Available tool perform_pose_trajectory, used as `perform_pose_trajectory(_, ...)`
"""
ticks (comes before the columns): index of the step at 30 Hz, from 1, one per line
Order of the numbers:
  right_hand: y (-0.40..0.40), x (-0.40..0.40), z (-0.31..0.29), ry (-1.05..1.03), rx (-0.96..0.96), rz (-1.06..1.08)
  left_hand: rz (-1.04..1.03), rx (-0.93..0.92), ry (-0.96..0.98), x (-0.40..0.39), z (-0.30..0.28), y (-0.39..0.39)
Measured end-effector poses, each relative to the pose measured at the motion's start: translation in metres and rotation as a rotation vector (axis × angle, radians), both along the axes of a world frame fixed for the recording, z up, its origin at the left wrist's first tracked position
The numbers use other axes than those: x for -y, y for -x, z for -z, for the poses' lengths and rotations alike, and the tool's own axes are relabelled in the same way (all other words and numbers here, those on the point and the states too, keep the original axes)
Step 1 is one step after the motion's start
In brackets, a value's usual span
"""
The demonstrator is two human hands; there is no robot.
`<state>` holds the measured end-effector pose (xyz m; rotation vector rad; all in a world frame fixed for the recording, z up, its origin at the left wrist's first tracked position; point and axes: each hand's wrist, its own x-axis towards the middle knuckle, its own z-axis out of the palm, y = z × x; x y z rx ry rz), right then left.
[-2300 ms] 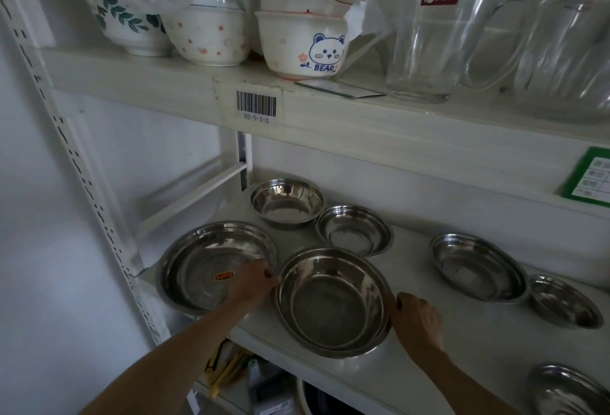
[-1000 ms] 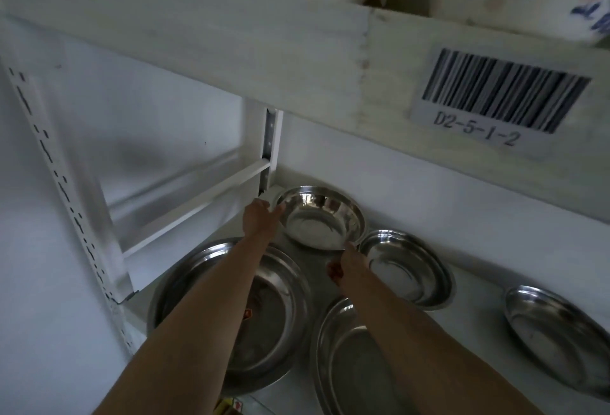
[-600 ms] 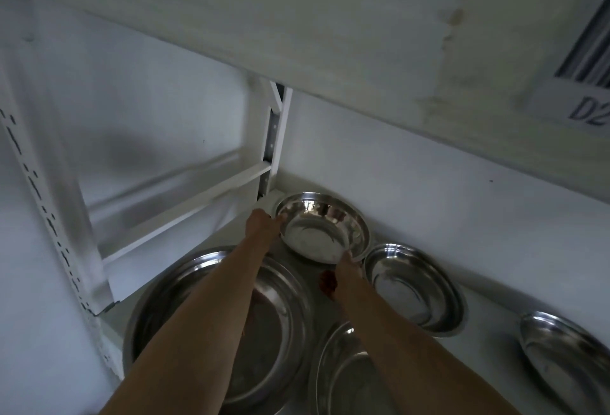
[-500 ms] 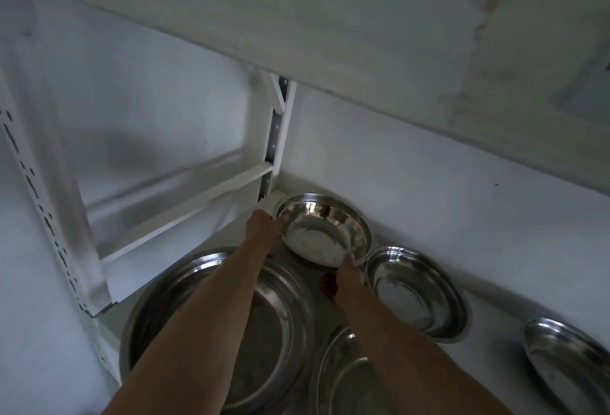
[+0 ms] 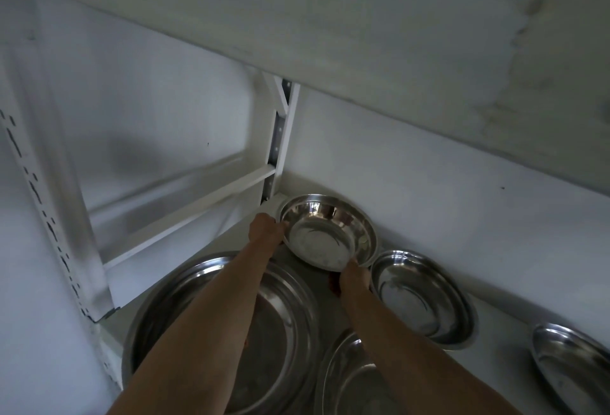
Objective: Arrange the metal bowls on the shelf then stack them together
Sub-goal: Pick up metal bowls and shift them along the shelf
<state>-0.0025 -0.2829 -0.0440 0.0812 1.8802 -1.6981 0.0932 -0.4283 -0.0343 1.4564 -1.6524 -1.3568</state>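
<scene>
A small deep metal bowl (image 5: 325,233) sits in the shelf's back left corner, tilted toward me. My left hand (image 5: 265,229) grips its left rim and my right hand (image 5: 355,277) holds its near right rim. A shallow metal bowl (image 5: 422,296) lies just right of it. Under my left forearm lies the largest metal bowl (image 5: 185,309). Another wide bowl (image 5: 346,378) shows partly beneath my right forearm. One more bowl (image 5: 574,368) is cut off at the right edge.
The white shelf board (image 5: 501,332) carries all the bowls. The upper shelf's underside (image 5: 396,35) hangs close overhead. A white upright post (image 5: 280,137) and crossbar (image 5: 185,213) close off the back left corner, and a perforated upright (image 5: 49,216) stands at the left.
My hands left the wide front bowl and reached to the small bowl in the back corner. Both hands closed on its rim, and it now tilts up toward me. My head moved in under the upper shelf.
</scene>
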Motion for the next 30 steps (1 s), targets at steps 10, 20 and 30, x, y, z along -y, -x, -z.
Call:
perform_pose_trajectory(10,0.001,-0.007,-0.032,0.010,-0.062,-0.015,-0.041,-0.088,0.014,-0.005,-0.018,-0.010)
perform_pose_trajectory(20,-0.004,-0.063,-0.084,0.053,-0.206,-0.063,-0.036,-0.290,0.031,-0.074,-0.067,-0.037)
perform_pose_trajectory(30,-0.024,-0.160,-0.108,-0.050,-0.360,-0.155,0.044,-0.363,0.015,-0.166,-0.088,-0.071)
